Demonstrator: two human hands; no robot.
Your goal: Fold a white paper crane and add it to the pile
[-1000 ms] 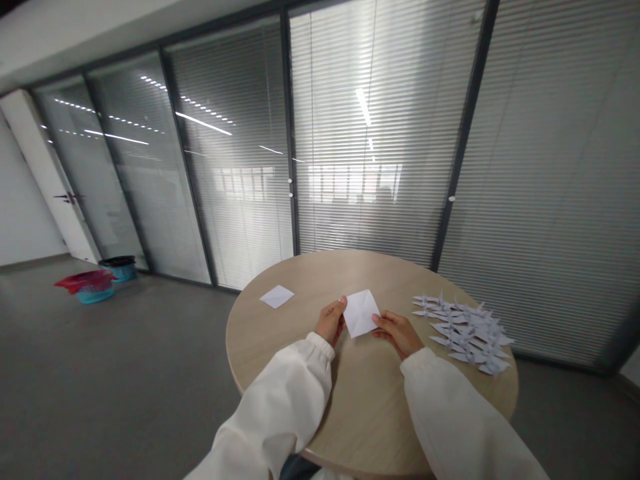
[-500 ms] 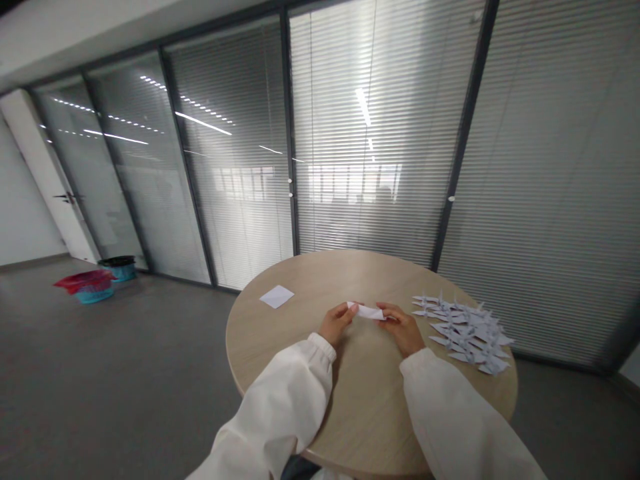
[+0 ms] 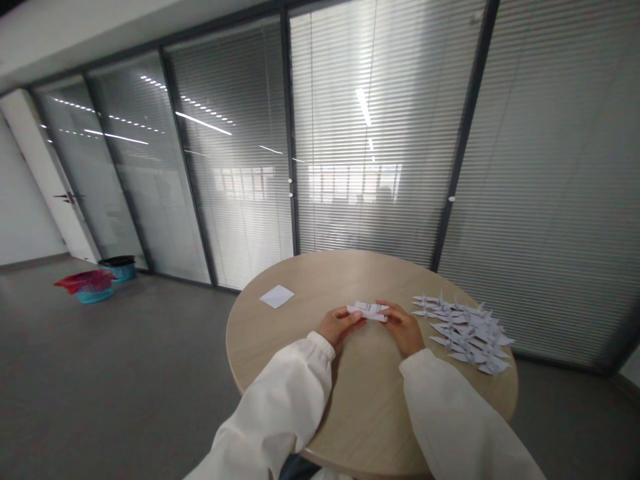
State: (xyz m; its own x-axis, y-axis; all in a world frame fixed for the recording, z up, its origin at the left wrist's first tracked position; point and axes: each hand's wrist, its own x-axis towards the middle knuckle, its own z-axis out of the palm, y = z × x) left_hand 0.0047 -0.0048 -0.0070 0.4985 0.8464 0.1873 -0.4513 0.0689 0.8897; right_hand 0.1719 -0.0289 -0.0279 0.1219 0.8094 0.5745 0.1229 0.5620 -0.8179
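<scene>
A small folded piece of white paper (image 3: 371, 311) is held between both hands over the middle of the round table. My left hand (image 3: 341, 325) pinches its left end, with the thumb on the near side. At the right end, my right hand (image 3: 401, 325) grips it between thumb and fingers. The paper is partly opened along a fold, and dark printed marks show on its inner face. A flat white paper sheet (image 3: 277, 297) lies on the table to the left of my hands. Several folded paper cranes (image 3: 470, 330) are grouped on the right side.
The round wooden table (image 3: 370, 400) stands close to a glass partition with blinds (image 3: 370, 133). On the floor at the far left are a blue bin with a red liner (image 3: 90, 287) and another with a black liner (image 3: 120, 268), near a white door (image 3: 47, 173).
The folded paper has been spread open along its fold, so its printed inner face now shows. My left fingers have shifted slightly to the right beneath it. Everything else stays put.
</scene>
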